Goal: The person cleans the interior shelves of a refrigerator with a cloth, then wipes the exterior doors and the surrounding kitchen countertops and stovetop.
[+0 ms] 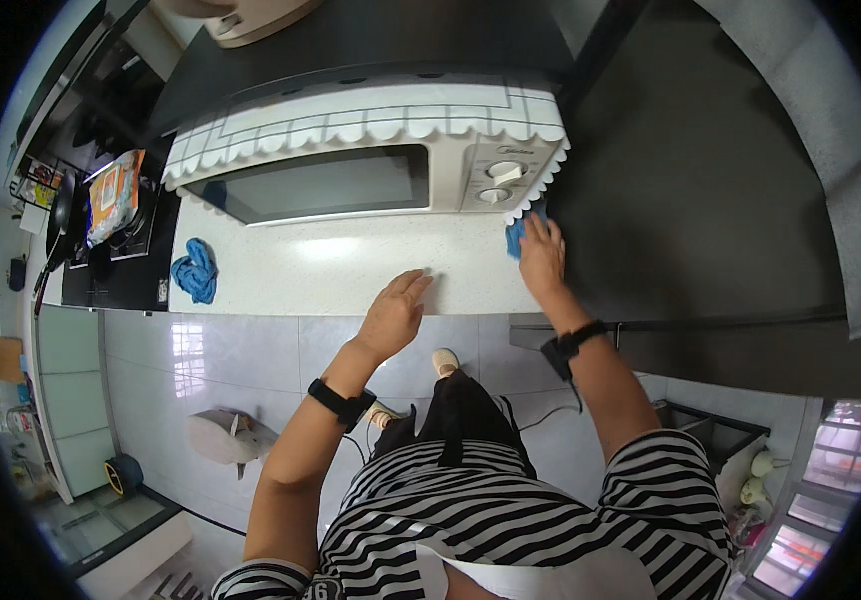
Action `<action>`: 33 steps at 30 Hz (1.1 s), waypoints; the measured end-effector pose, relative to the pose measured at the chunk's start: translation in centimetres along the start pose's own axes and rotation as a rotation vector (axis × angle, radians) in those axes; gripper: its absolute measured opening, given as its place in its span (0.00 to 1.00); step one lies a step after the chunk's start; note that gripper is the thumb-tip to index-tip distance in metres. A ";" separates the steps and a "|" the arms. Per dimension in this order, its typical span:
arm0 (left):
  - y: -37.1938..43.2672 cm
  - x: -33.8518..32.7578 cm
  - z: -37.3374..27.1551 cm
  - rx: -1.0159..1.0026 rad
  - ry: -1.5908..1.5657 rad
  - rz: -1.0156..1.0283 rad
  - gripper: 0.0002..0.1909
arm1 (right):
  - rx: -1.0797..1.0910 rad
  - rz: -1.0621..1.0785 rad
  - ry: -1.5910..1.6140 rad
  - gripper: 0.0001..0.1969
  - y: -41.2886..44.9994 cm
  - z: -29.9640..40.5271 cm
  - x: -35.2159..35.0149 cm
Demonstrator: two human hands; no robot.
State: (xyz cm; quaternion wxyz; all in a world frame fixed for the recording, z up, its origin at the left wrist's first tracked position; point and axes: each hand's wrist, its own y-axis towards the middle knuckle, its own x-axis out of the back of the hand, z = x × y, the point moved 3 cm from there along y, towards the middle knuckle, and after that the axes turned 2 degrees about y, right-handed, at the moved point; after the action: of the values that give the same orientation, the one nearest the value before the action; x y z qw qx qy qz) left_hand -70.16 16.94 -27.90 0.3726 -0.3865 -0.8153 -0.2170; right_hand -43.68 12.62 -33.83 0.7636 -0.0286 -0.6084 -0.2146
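My right hand (543, 259) presses on a blue cloth (516, 238) at the right end of the white speckled countertop (340, 277), close to the microwave's lower right corner. Part of that cloth is hidden under the hand. My left hand (398, 307) is over the counter's front edge, empty, its fingers extended and close together. A second blue cloth (194, 271) lies crumpled at the counter's left end. The white Midea microwave oven (447, 176) stands behind both hands, its door closed, with a scalloped checked cover (370, 112) over its top.
A black cooktop (130, 281) adjoins the counter on the left, bearing an orange and white package (113, 196) and a pan (62, 214). A tall dark surface (700, 195) borders the right side. A grey animal-shaped object (228, 437) sits on the tiled floor.
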 end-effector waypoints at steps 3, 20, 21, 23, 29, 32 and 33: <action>-2.8 1.3 1.2 0.034 -0.028 -0.017 0.23 | -0.086 -0.032 0.016 0.19 -3.6 2.4 -0.4; -15.8 10.2 11.2 0.299 -0.014 -0.372 0.23 | 0.315 0.020 0.192 0.19 0.7 33.8 -9.9; -16.6 10.8 12.2 0.306 0.015 -0.402 0.22 | 0.403 0.061 0.295 0.19 -0.5 35.8 -9.8; -18.1 12.2 13.9 0.316 0.061 -0.435 0.22 | 0.556 0.054 0.367 0.17 -2.8 36.3 -8.7; -20.5 15.1 17.9 0.325 0.120 -0.569 0.22 | -0.131 -0.202 0.420 0.13 -7.3 13.6 -4.0; -21.8 16.1 20.0 0.407 0.102 -0.593 0.24 | -0.372 -0.246 -0.011 0.14 -8.9 8.1 -1.2; -22.0 16.7 20.8 0.412 0.101 -0.604 0.24 | -0.475 -0.194 -0.344 0.17 -8.6 8.2 -0.9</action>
State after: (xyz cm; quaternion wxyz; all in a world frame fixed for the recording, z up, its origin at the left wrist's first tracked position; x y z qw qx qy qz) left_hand -103.77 24.78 -29.47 0.4015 -0.0339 -0.8998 -0.1673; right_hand -54.44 7.57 -34.48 0.5973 -0.1838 -0.6614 -0.4148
